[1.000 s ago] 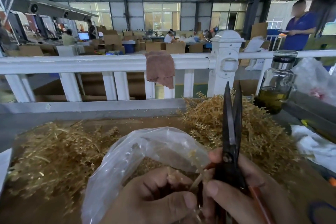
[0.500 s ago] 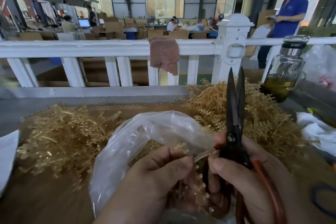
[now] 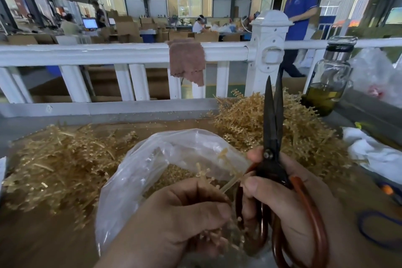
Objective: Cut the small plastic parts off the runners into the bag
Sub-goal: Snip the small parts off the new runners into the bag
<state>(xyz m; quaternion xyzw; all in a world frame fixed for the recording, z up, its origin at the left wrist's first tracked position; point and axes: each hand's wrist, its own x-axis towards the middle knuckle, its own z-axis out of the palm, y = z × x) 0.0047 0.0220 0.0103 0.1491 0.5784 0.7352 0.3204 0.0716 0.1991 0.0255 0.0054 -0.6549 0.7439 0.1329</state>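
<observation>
My left hand [image 3: 178, 215] grips a tan plastic runner [image 3: 219, 177] with small parts on its branches, held over the mouth of a clear plastic bag [image 3: 134, 172]. Cut tan parts lie inside the bag. My right hand [image 3: 291, 198] holds black scissors [image 3: 273, 137] with reddish-brown handle loops, blades pointing up and nearly together. The runner's stem touches the scissors near the pivot. A pile of tan runners [image 3: 282, 128] lies behind the scissors, and another pile [image 3: 58, 165] lies to the left of the bag.
A white railing [image 3: 121, 54] with a brown cloth [image 3: 187, 61] borders the table's far edge. A glass bottle of yellow-green liquid [image 3: 328, 80] stands at the right, white plastic bags [image 3: 374, 154] beside it. A person in blue stands beyond the rail.
My hands and the scissors have risen in view as the camera tilted down. The runner's branches now stick out above my left hand over the bag.
</observation>
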